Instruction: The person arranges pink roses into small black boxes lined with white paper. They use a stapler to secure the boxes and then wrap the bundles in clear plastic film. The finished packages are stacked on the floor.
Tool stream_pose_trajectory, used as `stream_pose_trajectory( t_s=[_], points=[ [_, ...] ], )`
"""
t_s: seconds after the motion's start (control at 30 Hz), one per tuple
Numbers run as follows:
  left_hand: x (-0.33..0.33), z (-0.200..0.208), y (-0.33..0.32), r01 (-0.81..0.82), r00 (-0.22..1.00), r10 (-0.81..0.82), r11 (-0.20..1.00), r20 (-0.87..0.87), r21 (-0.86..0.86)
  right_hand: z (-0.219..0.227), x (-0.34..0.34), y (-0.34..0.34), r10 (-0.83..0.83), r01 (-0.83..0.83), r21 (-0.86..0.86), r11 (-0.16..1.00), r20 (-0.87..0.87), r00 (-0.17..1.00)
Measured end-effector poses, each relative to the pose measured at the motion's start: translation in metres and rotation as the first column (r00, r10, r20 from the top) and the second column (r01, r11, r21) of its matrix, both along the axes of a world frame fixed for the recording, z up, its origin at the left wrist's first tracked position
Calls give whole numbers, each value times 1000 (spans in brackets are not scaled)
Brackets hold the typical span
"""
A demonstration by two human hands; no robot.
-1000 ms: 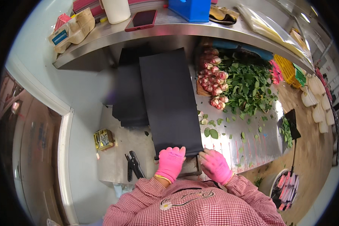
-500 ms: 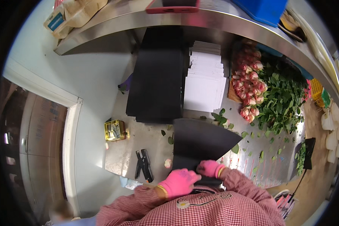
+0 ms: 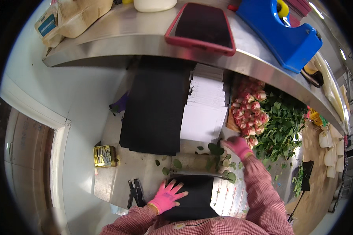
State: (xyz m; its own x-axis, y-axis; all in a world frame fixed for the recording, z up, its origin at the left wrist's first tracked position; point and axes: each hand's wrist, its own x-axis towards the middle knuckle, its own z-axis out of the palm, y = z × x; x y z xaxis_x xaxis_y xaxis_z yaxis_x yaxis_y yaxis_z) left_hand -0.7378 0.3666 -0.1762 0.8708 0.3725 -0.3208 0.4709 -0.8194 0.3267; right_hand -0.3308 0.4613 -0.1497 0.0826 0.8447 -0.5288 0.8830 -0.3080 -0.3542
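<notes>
While a black sheet (image 3: 194, 196) is kept under the left hand (image 3: 168, 197) at the near side of the desk (image 3: 123, 168), that hand is opened flat, its fingers spread and nothing gripped. Left of it, a black tool (image 3: 135, 193) is laid on the metal, and a gold-coloured tin (image 3: 105, 156) is placed farther back. Beyond the sheet, the right hand (image 3: 238, 146) is held beside loose green leaves (image 3: 215, 149), its fingers partly curled; whether anything is pinched cannot be told. Farther off, a black stack (image 3: 155, 105) is set beside overlapping white cards (image 3: 204, 121), with pink-edged roses (image 3: 249, 113) laid to their right. Above, a red-cased phone (image 3: 204, 27) and a blue tape dispenser (image 3: 280, 35) are carried by a metal shelf (image 3: 117, 45).
</notes>
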Motion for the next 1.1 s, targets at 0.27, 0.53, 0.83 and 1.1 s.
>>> stream_pose_trajectory(
  t_s=[0.27, 0.53, 0.83, 1.1],
  points=[
    [8, -5, 9, 44, 997, -45, 999, 58, 14, -103, -10, 39, -428, 666, 265, 697, -591, 684],
    [-1, -11, -3, -28, 997, 29, 1000, 78, -9, 89, -27, -65, -334, 716, 340, 610, -710, 620],
    [1, -15, -1, -56, 992, 53, 998, 111, 22, -6, -74, -249, -479, 562, -112, 819, -671, 565],
    [-8, -16, -6, -106, 973, 103, 994, 207, 2, -47, -128, -189, -327, 253, -339, 906, -180, 928]
  ],
)
